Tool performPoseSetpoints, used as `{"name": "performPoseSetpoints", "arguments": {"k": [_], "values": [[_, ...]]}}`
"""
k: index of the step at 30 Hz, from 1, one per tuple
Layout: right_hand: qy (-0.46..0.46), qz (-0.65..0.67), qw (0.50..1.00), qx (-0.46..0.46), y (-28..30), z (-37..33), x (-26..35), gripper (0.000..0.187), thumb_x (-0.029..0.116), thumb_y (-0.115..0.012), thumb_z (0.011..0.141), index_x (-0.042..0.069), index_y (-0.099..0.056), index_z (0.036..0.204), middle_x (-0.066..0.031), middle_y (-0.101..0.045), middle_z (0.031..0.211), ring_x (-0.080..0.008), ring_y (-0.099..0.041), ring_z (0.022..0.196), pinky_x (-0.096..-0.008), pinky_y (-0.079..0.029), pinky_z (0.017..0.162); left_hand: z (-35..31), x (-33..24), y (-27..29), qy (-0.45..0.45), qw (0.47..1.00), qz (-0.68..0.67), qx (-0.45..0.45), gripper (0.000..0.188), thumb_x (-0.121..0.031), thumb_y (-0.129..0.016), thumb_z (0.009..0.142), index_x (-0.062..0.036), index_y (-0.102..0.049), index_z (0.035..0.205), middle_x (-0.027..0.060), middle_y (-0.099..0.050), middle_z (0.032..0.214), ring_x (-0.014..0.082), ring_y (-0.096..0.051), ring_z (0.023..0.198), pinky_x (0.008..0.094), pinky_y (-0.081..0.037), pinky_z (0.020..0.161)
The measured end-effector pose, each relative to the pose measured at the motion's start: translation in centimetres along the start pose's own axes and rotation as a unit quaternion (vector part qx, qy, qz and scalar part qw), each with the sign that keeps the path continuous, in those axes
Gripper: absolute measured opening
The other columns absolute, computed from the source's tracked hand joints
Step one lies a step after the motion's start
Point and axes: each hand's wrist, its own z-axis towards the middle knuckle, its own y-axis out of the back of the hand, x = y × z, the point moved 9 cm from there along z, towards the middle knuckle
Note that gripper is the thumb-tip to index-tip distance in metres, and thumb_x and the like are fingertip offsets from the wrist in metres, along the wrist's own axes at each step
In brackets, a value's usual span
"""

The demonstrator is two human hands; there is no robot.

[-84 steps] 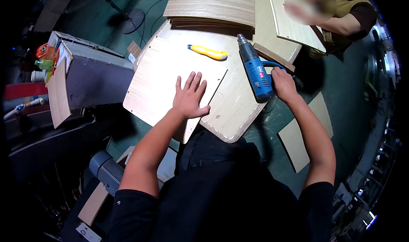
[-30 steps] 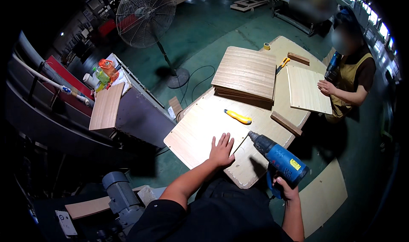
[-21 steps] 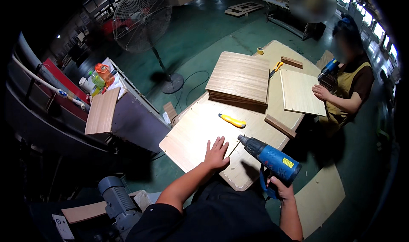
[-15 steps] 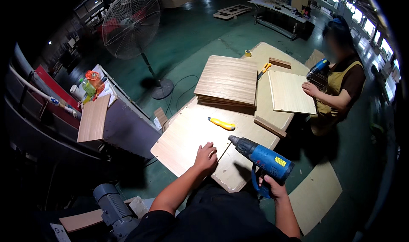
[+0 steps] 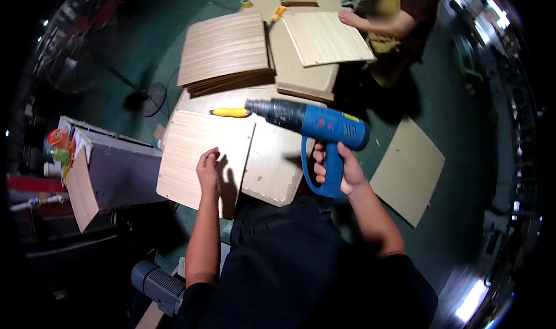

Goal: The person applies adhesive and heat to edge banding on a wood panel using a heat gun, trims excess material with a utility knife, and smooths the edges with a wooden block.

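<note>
My right hand (image 5: 341, 170) is wrapped round the handle of a blue heat gun (image 5: 333, 123), whose dark nozzle points left over the table. Over a light wood-grain panel (image 5: 191, 135) hovers my left hand (image 5: 208, 170), its fingers loosely bent and holding nothing; its shadow falls on the panel. Just beyond the panel's far edge, close to the nozzle tip, lies a yellow utility knife (image 5: 227, 112). A stack of wood-grain panels (image 5: 226, 45) rests farther back on the table.
Across the table (image 5: 272, 181), a co-worker's hand (image 5: 350, 19) lies on another pale panel (image 5: 327, 37). A second yellow knife (image 5: 277, 16), a tape roll (image 5: 247, 3) and a wooden strip (image 5: 299, 2) are nearby. A board (image 5: 408, 170) lies at right; a fan (image 5: 75, 45) stands left.
My left hand has lifted off the panel's right edge and moved left. The heat gun has turned more level and been raised. My view has shifted down and right.
</note>
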Motion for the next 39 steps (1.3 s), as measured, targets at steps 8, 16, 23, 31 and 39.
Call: {"name": "performPoseSetpoints", "arguments": {"k": [8, 16, 23, 31, 39], "values": [[0.018, 0.088, 0.994, 0.060, -0.7, -0.5, 1.5, 0.055, 0.054, -0.059, 0.100, 0.005, -0.058, 0.125, -0.0079, -0.060, 0.102, -0.0211, -0.059, 0.077, -0.0359, -0.051, 0.066, -2.6, 0.6, -1.5, -0.247, 0.906, 0.332, 0.087, 0.030, -0.006, -0.064, 0.092, 0.0016, -0.064, 0.121, 0.0220, -0.058, 0.141, 0.0355, -0.060, 0.125, 0.0529, -0.049, 0.106], [-0.003, -0.360, 0.876, -0.321, 7.6, -2.3, 1.2, 0.050, 0.053, -0.062, 0.102, 0.004, -0.060, 0.109, -0.0069, -0.063, 0.084, -0.0193, -0.066, 0.063, -0.0326, -0.056, 0.056, -5.2, 2.2, -4.6, -0.299, 0.697, 0.637, 0.137, 0.059, -0.033, -0.071, 0.084, -0.0130, -0.059, 0.138, 0.0173, -0.037, 0.163, 0.0374, -0.029, 0.153, 0.0734, -0.017, 0.117], [-0.009, -0.168, 0.939, -0.299, 13.0, -0.5, -3.8, 0.045, 0.050, -0.058, 0.104, 0.005, -0.061, 0.105, -0.0067, -0.066, 0.082, -0.0186, -0.067, 0.062, -0.0337, -0.058, 0.056, -4.9, 2.7, -4.6, -0.290, 0.698, 0.642, 0.127, 0.053, -0.028, -0.067, 0.087, -0.0129, -0.059, 0.137, 0.0163, -0.038, 0.163, 0.0360, -0.028, 0.155, 0.0694, -0.015, 0.120], [-0.038, -0.208, 0.940, -0.268, 11.9, 1.6, -5.6, 0.045, 0.047, -0.058, 0.106, 0.002, -0.060, 0.110, -0.0069, -0.066, 0.083, -0.0167, -0.066, 0.067, -0.0319, -0.057, 0.060, -5.0, 2.9, -4.7, -0.269, 0.681, 0.667, 0.139, 0.051, -0.026, -0.067, 0.087, -0.0125, -0.061, 0.137, 0.0169, -0.038, 0.163, 0.0378, -0.028, 0.154, 0.0714, -0.015, 0.118], [-0.047, -0.251, 0.926, -0.278, 11.1, 2.8, -4.9, 0.043, 0.044, -0.056, 0.107, 0.002, -0.059, 0.113, -0.0065, -0.066, 0.084, -0.0160, -0.066, 0.067, -0.0315, -0.058, 0.060, -4.8, 2.4, -4.9, -0.271, 0.694, 0.654, 0.131, 0.050, -0.025, -0.070, 0.087, -0.0193, -0.063, 0.136, 0.0142, -0.041, 0.161, 0.0355, -0.032, 0.153, 0.0720, -0.016, 0.117]]}}
